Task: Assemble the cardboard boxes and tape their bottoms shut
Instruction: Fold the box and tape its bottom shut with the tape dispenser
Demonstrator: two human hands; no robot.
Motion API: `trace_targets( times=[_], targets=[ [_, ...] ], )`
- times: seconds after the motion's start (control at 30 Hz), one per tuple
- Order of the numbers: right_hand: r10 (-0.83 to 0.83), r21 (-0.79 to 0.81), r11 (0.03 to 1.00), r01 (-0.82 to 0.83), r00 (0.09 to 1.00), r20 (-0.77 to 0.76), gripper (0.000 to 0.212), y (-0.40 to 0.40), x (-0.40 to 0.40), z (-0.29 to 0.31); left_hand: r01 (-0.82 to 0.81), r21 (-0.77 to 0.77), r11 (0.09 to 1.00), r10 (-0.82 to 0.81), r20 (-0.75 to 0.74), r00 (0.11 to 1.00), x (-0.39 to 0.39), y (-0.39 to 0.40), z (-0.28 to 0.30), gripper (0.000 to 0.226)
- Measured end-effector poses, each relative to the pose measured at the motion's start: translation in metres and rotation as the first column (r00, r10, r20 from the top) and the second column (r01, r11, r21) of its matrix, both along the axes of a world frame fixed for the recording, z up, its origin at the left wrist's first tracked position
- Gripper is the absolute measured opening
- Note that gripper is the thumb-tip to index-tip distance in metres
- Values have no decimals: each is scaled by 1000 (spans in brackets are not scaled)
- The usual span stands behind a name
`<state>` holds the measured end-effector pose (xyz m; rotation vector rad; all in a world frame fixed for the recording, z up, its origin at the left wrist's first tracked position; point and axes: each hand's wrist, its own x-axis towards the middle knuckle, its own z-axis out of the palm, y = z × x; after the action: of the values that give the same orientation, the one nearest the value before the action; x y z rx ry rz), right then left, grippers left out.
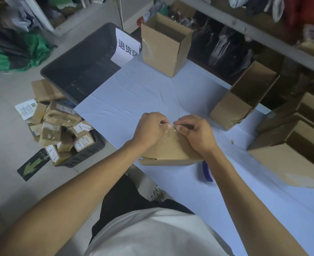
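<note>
Taping is in progress on the cardboard box [171,150] lying near the front edge of the desk [143,89], bottom face turned upward so the flap seam is reachable. Both hands meet at the far edge of that face: the left hand [149,129] and the right hand [196,132] each have fingers curled, pinching a strip of clear tape [168,131] where it passes over the box edge. This grip appears intended to fold the tape end down onto the side wall, anchoring the seam. The lower flaps project slightly at the near bottom edge, indicating the box rests inverted. A purple-handled tool [207,172] lies on the desk just behind the right wrist, within reach; its type cannot be determined. Finished boxes stand clear of the working zone: one upright box [161,52] at the far end, one tipped box [237,100] to the right, and further stacked boxes [296,145] at the right edge. A crate of parcels [64,133] sits on the floor to the left.
</note>
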<state>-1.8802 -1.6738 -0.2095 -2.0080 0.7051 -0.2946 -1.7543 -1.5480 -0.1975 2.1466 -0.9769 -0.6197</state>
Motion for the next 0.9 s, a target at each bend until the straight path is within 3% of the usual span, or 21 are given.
trace_targets(
  times=[0.1,0.23,0.4,0.57,0.9],
  targets=[
    [-21,18,1000,22,999,-41,11,0,1,3,-27,-2,1000,27,25,999,-2,-4,-2,12],
    [-44,58,997,53,989,-143,12,-1,5,6,30,58,998,-40,169,985,-3,-12,-6,12],
    [-124,124,982,139,985,-118,10,-2,8,3,104,99,990,-115,111,987,7,-15,-3,9],
    [-159,102,980,170,982,-106,10,-1,8,0,73,145,987,-102,205,973,3,-19,-5,11],
    [-149,100,982,161,982,-113,10,1,7,-1,198,259,945,-221,61,973,24,-2,-1,21]
  ],
)
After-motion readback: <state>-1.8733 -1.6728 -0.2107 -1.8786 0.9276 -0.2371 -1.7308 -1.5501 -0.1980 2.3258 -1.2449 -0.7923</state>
